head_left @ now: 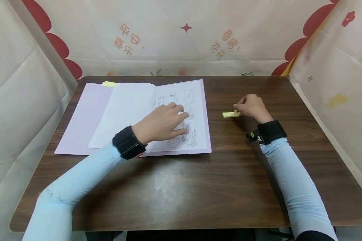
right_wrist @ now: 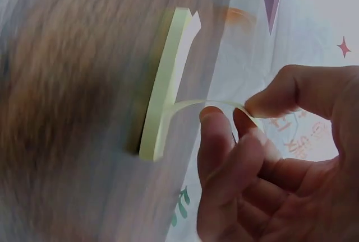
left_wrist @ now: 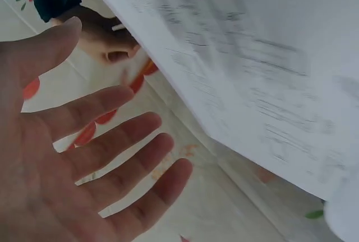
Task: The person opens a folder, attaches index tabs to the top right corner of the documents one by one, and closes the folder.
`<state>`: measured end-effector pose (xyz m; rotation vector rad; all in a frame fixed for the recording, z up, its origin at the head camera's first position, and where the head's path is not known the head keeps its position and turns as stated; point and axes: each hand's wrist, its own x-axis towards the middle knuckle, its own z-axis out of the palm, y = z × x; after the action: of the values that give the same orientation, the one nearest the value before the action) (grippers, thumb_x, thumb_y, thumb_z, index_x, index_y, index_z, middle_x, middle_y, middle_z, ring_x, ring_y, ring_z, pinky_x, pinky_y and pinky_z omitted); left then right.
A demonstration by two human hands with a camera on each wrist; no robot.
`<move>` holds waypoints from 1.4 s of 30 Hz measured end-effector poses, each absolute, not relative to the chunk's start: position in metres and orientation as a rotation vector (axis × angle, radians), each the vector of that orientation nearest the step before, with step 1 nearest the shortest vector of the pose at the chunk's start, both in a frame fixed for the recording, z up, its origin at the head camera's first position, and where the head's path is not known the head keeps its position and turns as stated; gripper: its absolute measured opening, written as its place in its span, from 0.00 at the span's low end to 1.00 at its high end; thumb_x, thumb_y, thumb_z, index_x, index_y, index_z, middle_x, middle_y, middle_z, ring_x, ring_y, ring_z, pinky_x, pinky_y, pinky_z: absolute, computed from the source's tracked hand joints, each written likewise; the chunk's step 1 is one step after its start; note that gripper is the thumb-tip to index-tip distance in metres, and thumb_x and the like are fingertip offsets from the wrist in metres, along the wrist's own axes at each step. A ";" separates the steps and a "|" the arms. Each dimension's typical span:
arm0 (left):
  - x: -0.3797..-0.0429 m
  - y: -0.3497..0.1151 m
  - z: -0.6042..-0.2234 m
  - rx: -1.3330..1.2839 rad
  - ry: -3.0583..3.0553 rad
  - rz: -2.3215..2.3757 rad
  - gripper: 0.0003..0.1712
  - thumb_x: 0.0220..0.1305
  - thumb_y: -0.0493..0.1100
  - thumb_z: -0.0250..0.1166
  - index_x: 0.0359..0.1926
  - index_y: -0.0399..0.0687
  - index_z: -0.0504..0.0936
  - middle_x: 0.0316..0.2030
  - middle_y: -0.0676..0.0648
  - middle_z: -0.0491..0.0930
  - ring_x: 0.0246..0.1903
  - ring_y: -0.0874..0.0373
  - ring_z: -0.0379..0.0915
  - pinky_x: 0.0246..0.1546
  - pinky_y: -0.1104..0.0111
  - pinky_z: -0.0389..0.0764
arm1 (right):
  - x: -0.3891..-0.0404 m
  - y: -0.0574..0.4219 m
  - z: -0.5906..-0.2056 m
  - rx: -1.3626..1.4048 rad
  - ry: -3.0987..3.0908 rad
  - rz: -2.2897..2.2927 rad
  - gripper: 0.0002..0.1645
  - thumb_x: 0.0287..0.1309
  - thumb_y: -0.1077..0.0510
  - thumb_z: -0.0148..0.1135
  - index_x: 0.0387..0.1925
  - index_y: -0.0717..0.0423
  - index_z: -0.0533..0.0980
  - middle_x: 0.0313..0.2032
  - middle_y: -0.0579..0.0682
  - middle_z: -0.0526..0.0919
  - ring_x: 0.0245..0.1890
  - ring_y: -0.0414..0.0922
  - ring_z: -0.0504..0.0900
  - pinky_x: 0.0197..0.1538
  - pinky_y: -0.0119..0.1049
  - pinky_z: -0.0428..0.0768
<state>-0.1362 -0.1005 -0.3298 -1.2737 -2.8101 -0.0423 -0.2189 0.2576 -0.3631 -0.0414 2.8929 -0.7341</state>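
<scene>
My right hand (head_left: 252, 107) pinches the end of a yellow sticky note (right_wrist: 188, 103) between thumb and fingers. In the right wrist view the note curves up from a narrow yellow sticky note pad (right_wrist: 161, 91) on the table, its other end still joined to the pad. With fingers spread, my left hand (head_left: 164, 123) hovers over the printed right-hand page (head_left: 194, 117) of an open document in a light purple folder (head_left: 78, 124). No object lies in the left palm in the left wrist view. Part of the printed drawing is hidden beneath that hand.
A yellow sticky tab (head_left: 109, 84) sticks out at the top of the blank white left page (head_left: 123, 110). Everything rests on a brown wooden table (head_left: 175, 197). White printed cloth (head_left: 169, 40) hangs behind the table and on both sides.
</scene>
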 end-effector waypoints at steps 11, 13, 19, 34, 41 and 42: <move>-0.177 0.015 -0.325 -1.640 -2.713 0.230 0.29 0.76 0.63 0.55 0.64 0.48 0.79 0.62 0.46 0.77 0.58 0.52 0.74 0.58 0.60 0.80 | -0.218 0.259 -0.370 0.043 2.896 -0.857 0.16 0.66 0.54 0.65 0.40 0.66 0.82 0.32 0.59 0.89 0.24 0.43 0.88 0.31 0.40 0.86; -0.183 0.034 -0.328 -1.666 -2.722 0.288 0.27 0.76 0.62 0.56 0.61 0.49 0.80 0.61 0.47 0.77 0.57 0.53 0.75 0.57 0.61 0.81 | -0.218 0.260 -0.371 0.035 2.923 -0.871 0.15 0.64 0.56 0.65 0.42 0.67 0.81 0.35 0.62 0.87 0.23 0.42 0.87 0.29 0.37 0.85; -0.195 0.074 -0.340 -1.703 -2.836 0.435 0.22 0.78 0.58 0.56 0.58 0.48 0.82 0.61 0.49 0.75 0.51 0.58 0.77 0.58 0.65 0.79 | -0.218 0.266 -0.371 -0.056 2.925 -0.887 0.21 0.64 0.61 0.63 0.56 0.66 0.78 0.42 0.67 0.85 0.25 0.45 0.87 0.31 0.37 0.85; -0.193 0.089 -0.353 -1.569 -2.997 0.616 0.27 0.79 0.58 0.53 0.69 0.53 0.76 0.82 0.47 0.52 0.72 0.54 0.67 0.71 0.65 0.71 | -0.220 0.266 -0.375 -0.039 2.980 -0.763 0.15 0.62 0.56 0.69 0.41 0.66 0.85 0.45 0.67 0.85 0.44 0.59 0.77 0.37 0.39 0.74; -0.193 0.089 -0.355 -1.543 -3.001 0.535 0.27 0.74 0.50 0.55 0.70 0.50 0.74 0.76 0.50 0.61 0.66 0.56 0.69 0.68 0.67 0.73 | -0.225 0.267 -0.381 -0.044 2.974 -0.732 0.12 0.62 0.57 0.69 0.34 0.64 0.81 0.34 0.58 0.82 0.34 0.54 0.77 0.33 0.38 0.72; -0.194 0.090 -0.355 -1.541 -3.001 0.526 0.27 0.74 0.49 0.54 0.70 0.50 0.74 0.75 0.50 0.63 0.64 0.57 0.69 0.67 0.67 0.73 | -0.225 0.267 -0.381 -0.044 2.972 -0.733 0.11 0.61 0.57 0.69 0.34 0.64 0.82 0.34 0.58 0.83 0.34 0.53 0.77 0.33 0.38 0.72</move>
<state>-0.1937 0.0896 -0.3552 -1.5411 -3.0010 0.5261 -0.2248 0.2674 -0.3812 -0.0444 2.9718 -0.7328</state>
